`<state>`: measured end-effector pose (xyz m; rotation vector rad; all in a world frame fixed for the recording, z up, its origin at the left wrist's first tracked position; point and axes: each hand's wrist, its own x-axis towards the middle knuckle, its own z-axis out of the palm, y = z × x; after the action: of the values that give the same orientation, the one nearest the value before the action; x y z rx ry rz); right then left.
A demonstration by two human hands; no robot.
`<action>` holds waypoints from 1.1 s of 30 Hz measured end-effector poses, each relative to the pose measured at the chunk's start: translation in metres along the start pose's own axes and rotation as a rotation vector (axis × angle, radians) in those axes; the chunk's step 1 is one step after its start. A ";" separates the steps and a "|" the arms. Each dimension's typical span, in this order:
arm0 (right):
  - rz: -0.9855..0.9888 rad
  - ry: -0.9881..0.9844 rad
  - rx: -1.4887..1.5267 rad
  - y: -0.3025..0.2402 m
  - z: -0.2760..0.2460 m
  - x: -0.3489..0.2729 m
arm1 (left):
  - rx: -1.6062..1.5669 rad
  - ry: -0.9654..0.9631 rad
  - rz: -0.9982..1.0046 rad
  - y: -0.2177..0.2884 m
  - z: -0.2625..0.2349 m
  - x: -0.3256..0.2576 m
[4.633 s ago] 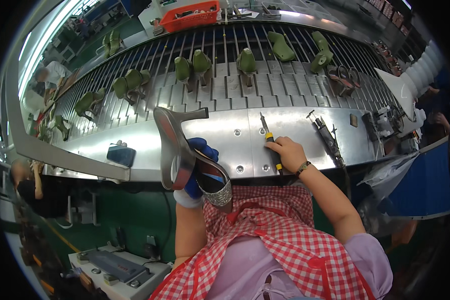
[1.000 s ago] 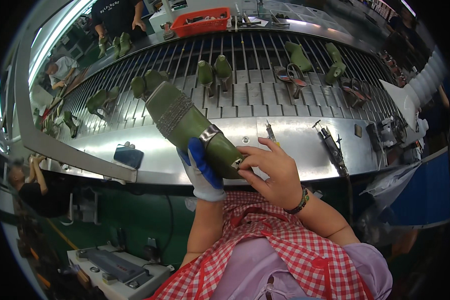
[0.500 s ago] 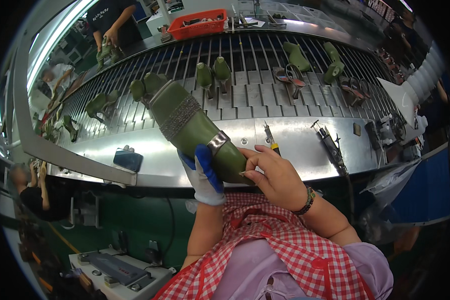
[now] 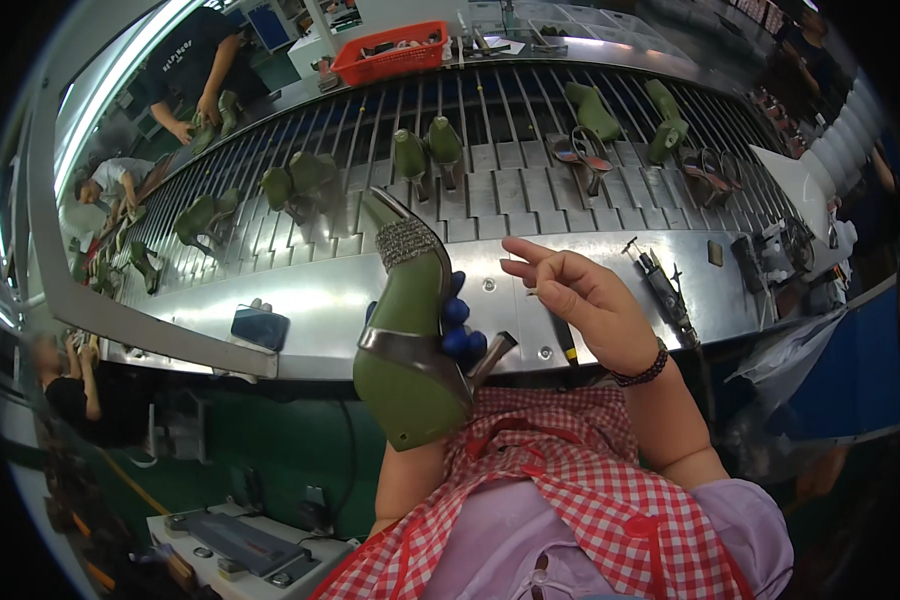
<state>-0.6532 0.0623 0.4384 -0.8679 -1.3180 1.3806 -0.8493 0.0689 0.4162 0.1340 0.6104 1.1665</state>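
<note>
My left hand (image 4: pixel 459 325), in a blue-and-white glove, is closed around a green shoe last (image 4: pixel 398 390) wearing a high-heeled sandal. A glittering strap (image 4: pixel 406 243) crosses its toe part, and a shiny dark band wraps the ankle part. The toe points up and away, while the slim heel (image 4: pixel 498 352) sticks out to the right. My bare right hand (image 4: pixel 590 305) hovers beside the shoe, apart from it, with two fingers stretched to the left. A tiny pale spot shows at its thumb tip, too small to name. Partly behind that hand lies a yellow-handled knife (image 4: pixel 571 354).
A slatted conveyor (image 4: pixel 490 190) carries several green lasts and sandals beyond the metal bench edge. A phone (image 4: pixel 260 326) lies left, a black hand tool (image 4: pixel 665 290) right. A red basket (image 4: pixel 390 55) stands at the back. A white frame bar (image 4: pixel 160 325) crosses at left; co-workers stand far left.
The last has been turned over in my left hand, its heel now showing at right. My right hand has come off the shoe and moved up and right, its fingers spreading.
</note>
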 end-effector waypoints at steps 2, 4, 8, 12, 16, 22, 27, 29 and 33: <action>0.023 -0.007 -0.005 -0.001 0.002 0.008 | -0.070 -0.054 -0.137 -0.006 -0.002 -0.007; 0.034 -0.019 0.040 0.000 0.006 0.013 | 0.057 -0.020 -0.212 -0.005 0.008 -0.012; 0.047 -0.048 0.140 -0.003 0.012 0.018 | -0.053 -0.181 -0.421 -0.007 0.006 -0.023; 0.068 -0.085 0.190 -0.011 0.024 0.020 | -0.336 -0.479 -0.634 -0.019 -0.019 -0.020; 0.138 -0.039 0.217 -0.001 0.028 0.018 | -0.428 -0.594 -0.777 -0.026 -0.028 -0.018; 0.083 -0.170 0.259 0.001 0.033 0.013 | -0.429 -0.620 -0.808 -0.025 -0.032 -0.017; 0.230 -0.088 0.345 0.007 0.031 0.017 | -0.407 -0.609 -0.785 -0.021 -0.034 -0.016; 0.197 -0.046 0.346 0.012 0.030 0.021 | -0.372 -0.569 -0.711 -0.016 -0.031 -0.015; 0.001 0.031 0.070 0.026 0.026 0.019 | -0.144 -0.344 -0.312 0.005 -0.021 -0.007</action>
<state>-0.6871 0.0762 0.4193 -0.8397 -1.2383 1.4003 -0.8659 0.0606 0.4034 0.1093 0.2310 0.8546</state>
